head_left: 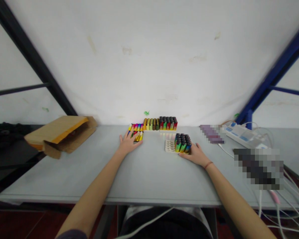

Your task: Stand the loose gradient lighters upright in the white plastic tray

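Observation:
My left hand (128,143) reaches over a group of multicoloured lighters (137,127) at the table's back, fingers spread and touching or just above them; the fingertips partly cover the lighters. My right hand (196,154) holds the right end of a white tray (169,146), thumb at the front and fingers round the side. Black-topped lighters (181,143) in green, yellow and blue stand upright in its right part, while holes show at its left. Behind are yellow-to-dark lighters (150,124) and a tray of red and green lighters with black tops (168,123).
An opened cardboard box (62,131) lies on the left of the grey table (149,179). At the right are a blurred phone-like object (210,133), a white power strip (245,134), a blurred dark device (256,167) and loose white cables (279,212). A white wall stands behind.

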`<state>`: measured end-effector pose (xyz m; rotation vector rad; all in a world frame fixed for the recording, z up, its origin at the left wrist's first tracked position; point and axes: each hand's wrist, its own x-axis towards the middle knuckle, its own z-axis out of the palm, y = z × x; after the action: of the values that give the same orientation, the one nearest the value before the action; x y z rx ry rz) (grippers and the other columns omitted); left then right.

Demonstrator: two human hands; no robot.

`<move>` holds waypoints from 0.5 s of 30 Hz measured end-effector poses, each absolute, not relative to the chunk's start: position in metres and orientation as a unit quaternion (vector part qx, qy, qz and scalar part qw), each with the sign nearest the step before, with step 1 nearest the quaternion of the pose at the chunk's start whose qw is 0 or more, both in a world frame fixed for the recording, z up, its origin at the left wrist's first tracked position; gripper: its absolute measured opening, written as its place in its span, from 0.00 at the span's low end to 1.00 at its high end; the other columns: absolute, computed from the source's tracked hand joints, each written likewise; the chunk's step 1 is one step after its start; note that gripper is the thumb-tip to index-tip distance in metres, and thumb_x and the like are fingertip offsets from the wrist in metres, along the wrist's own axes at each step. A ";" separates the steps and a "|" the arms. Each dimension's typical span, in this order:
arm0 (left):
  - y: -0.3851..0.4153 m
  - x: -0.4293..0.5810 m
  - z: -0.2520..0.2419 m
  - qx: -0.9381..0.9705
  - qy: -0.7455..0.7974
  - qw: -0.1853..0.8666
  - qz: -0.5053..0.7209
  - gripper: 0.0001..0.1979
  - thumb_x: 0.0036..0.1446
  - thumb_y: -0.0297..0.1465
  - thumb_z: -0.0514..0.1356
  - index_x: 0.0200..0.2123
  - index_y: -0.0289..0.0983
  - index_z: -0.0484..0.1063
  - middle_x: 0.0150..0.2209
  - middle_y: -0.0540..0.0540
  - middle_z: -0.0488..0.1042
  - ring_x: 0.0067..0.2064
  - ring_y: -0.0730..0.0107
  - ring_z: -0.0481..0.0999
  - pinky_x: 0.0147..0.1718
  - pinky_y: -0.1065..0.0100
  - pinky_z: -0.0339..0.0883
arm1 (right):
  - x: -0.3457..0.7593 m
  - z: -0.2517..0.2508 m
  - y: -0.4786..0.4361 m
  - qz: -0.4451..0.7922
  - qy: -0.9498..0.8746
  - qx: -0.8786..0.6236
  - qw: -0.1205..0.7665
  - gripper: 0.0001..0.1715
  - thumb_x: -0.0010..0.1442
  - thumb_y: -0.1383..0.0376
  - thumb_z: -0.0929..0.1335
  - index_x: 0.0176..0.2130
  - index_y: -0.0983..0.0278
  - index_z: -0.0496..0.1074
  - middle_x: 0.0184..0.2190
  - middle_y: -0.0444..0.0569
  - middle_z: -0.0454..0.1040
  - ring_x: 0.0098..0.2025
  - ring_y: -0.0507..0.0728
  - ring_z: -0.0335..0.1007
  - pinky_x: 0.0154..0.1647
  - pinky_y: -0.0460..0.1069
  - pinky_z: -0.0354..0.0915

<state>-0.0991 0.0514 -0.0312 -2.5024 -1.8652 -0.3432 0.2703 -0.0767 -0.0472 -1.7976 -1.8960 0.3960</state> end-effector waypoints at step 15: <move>0.084 -0.143 -0.028 -0.833 -0.541 -0.014 -0.115 0.36 0.57 0.50 0.64 0.66 0.43 0.68 0.72 0.40 0.58 0.73 0.48 0.56 0.70 0.52 0.52 | 0.270 -0.050 -0.077 0.145 -0.693 -0.658 0.256 0.44 0.57 0.47 0.72 0.65 0.61 0.63 0.63 0.61 0.72 0.65 0.73 0.67 0.70 0.76 0.41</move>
<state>-0.1426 0.0838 -0.0285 -2.6406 -1.7155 -0.3657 0.2696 -0.0767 -0.0497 -1.7860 -1.8806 0.3922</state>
